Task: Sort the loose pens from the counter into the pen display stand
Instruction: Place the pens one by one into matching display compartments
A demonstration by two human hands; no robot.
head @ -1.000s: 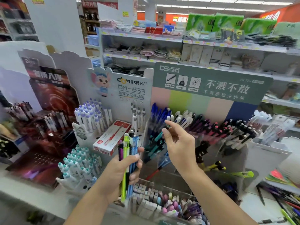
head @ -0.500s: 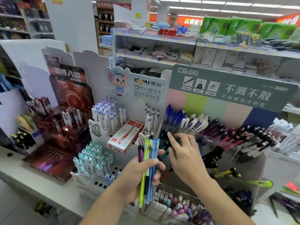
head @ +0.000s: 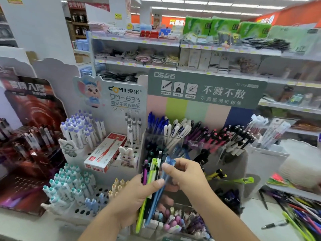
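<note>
The head view looks down on both bare hands, held close together in front of the pen stand (head: pixel 196 146). The left hand (head: pixel 137 197) is closed in a fist-like grip around a bundle of pens (head: pixel 151 185): a purple one, a yellow-green one, a dark one and several blue ones, held upright and tilted a little, with their caps above the thumb and their tips below the palm. The right hand (head: pixel 185 174) is just to the right of that grip and touches the bundle; its thumb and forefinger pinch the top of a blue pen (head: pixel 169 162) that sits at the right edge of the bundle. Whether that pen is clear of the left hand's hold I cannot tell, since the blue shafts are blurred.

Behind and above both grips, the stand's clear compartments hold blue pens, white pens and black ones with pink tops. Below the grips a clear tray (head: pixel 173 225) holds small pastel items. To the left of the left grip is a white pegged display (head: pixel 83 211) with teal-capped and purple-capped pens, and a red-and-white box (head: pixel 106 153) lies on it. Far to the right of the right grip, loose pens (head: pixel 300 214) lie scattered on the counter (head: pixel 253 218).
</note>
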